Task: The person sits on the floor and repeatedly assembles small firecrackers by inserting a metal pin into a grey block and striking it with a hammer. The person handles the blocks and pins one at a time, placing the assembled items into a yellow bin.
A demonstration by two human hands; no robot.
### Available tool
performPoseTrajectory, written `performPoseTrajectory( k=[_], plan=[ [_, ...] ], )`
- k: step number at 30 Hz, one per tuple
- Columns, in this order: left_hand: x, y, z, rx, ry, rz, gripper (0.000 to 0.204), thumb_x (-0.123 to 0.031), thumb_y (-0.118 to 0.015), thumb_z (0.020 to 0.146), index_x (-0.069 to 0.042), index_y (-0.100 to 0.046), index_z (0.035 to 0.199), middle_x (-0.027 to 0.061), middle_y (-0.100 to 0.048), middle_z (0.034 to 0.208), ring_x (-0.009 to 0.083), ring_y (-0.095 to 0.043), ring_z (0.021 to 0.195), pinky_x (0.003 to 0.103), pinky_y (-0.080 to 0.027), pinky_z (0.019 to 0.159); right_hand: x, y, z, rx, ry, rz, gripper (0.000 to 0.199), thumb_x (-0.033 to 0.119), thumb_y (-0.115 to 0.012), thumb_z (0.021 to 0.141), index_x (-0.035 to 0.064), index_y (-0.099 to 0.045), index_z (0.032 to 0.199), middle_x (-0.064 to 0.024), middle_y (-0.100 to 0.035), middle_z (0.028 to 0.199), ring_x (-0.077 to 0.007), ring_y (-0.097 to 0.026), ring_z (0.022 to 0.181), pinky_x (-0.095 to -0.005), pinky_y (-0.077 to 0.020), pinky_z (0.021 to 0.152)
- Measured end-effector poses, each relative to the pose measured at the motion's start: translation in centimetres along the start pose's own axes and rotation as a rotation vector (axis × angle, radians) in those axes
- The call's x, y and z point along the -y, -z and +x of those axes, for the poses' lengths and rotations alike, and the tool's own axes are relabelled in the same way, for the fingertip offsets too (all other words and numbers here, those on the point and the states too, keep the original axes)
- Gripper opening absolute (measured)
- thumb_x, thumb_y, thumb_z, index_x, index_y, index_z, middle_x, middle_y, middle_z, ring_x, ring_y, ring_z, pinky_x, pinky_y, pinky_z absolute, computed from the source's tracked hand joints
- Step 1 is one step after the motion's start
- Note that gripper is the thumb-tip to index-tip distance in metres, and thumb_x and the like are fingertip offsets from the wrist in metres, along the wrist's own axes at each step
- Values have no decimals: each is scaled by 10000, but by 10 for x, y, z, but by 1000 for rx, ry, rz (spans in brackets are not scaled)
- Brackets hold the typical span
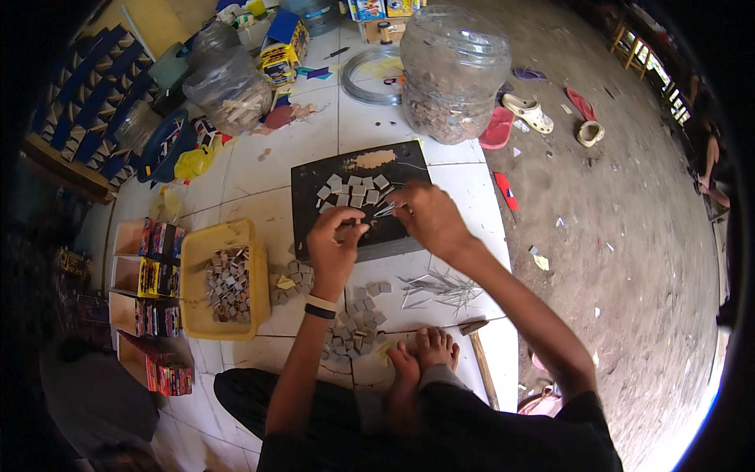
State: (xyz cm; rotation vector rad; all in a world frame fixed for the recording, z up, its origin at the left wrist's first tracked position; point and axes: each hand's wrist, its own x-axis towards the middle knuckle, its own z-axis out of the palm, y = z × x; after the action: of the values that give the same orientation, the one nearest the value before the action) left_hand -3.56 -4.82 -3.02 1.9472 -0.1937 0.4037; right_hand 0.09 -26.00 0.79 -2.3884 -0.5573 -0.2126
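Note:
My left hand (334, 244) hovers over the near edge of a black board (305, 169), thumb and fingers closed around something too small to make out. Thin shiny wire pieces (384, 211) stick out at the fingertips of my right hand (431, 219), which is closed in a pinch over the board's right side. Small grey square tiles (358, 191) lie grouped on the board just beyond both hands. A patch of tan powder (371, 160) is spread near its far edge. Short straight wires (444, 291) lie scattered on the tiled floor below my right forearm.
Loose grey squares (354, 326) lie before my bare feet (421, 354), beside a hammer (481, 362). At left stand a yellow tub (185, 295) of small pieces and boxes of colourful packs (161, 279). Beyond are a large clear plastic jar (456, 75), coiled wire (354, 86) and sandals (527, 112).

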Motion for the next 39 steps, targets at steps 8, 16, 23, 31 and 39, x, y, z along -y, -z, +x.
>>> performPoseTrajectory(
  k=[8,16,23,31,39],
  plan=[
    [2,-22,-12,-32,-63,190,340,-29,-830,867,-58,-723,1189,88,-684,1037,240,-668,878,366,-553,772,-15,-28,3,118,193,-361,253,1,-731,817,6,-700,1069,-150,-676,1140,-328,-711,1115,-415,-645,860],
    [4,-21,-13,-29,-86,189,434,-95,-861,864,-62,-709,1270,98,-686,1052,264,-670,940,392,-554,820,-17,-28,-2,68,160,-329,345,-18,-746,788,-3,-669,1123,-142,-653,1174,-310,-691,1145,-391,-639,869],
    [0,-19,-13,-30,-53,149,421,-103,-864,864,-80,-718,1258,102,-708,1104,274,-684,971,392,-562,807,-10,-23,-3,140,198,-431,330,-7,-756,777,13,-681,1098,-150,-645,1147,-317,-679,1097,-377,-636,841],
    [4,-19,-11,-8,-84,251,334,-53,-841,865,-64,-729,1179,100,-716,1120,272,-692,975,375,-563,792,-11,-31,-3,2,155,-417,367,7,-746,783,26,-661,1139,-129,-636,1148,-338,-641,1105,-417,-565,939],
    [-14,6,-7,-13,-46,236,296,32,-794,883,-4,-698,1161,140,-733,1128,256,-759,913,358,-603,812,-8,-19,1,-45,4,93,410,-97,-696,831,-3,-634,1225,-158,-739,1058,-319,-718,947,-425,-591,830]
  ],
)
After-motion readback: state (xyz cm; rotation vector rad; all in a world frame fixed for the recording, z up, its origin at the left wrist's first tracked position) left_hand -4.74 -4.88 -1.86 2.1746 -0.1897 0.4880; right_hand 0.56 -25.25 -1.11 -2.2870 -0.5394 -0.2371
